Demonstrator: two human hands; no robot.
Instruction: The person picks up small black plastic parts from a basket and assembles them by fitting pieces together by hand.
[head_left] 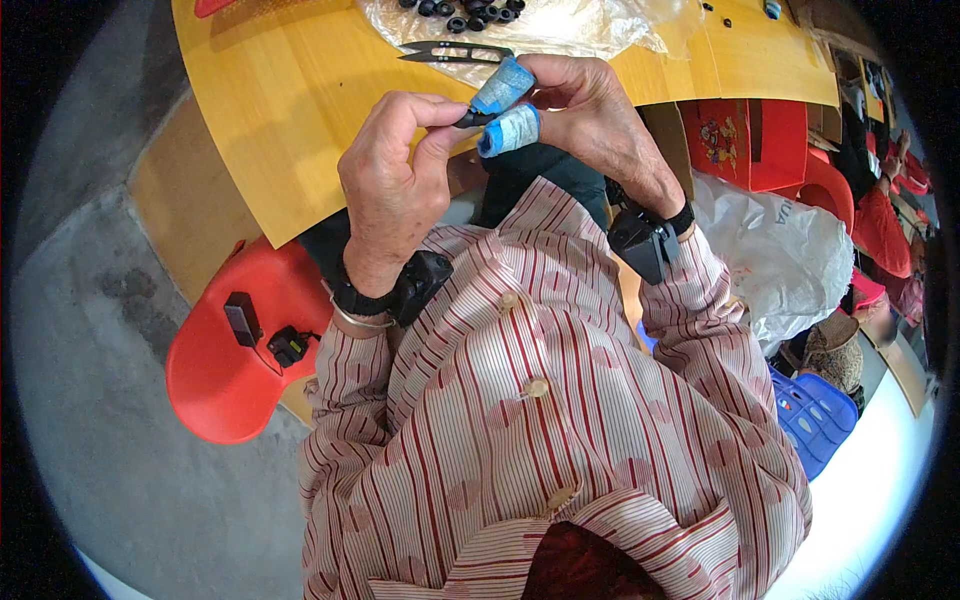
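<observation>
Both my hands meet over the near edge of the yellow table, working on one small black piece [474, 119]. My left hand [395, 165] pinches its left end between thumb and forefinger. Blue wrapping covers the thumb and forefinger of my right hand [600, 120], and these close around the other end of the piece. Its exact kind is too small to tell. Just beyond my fingers lie dark thread snips [455, 51], blades pointing left. Farther back, several small round black parts [480, 14] sit on a clear plastic sheet [620, 25].
The yellow table [270, 110] spans the top. At left stands a red stool [215, 370] with a black adapter [243, 319] on it. To my right are a red box [770, 145], a white plastic bag [775, 250] and a blue plastic stool [815, 420]. Another person's red sleeve [882, 232] shows far right.
</observation>
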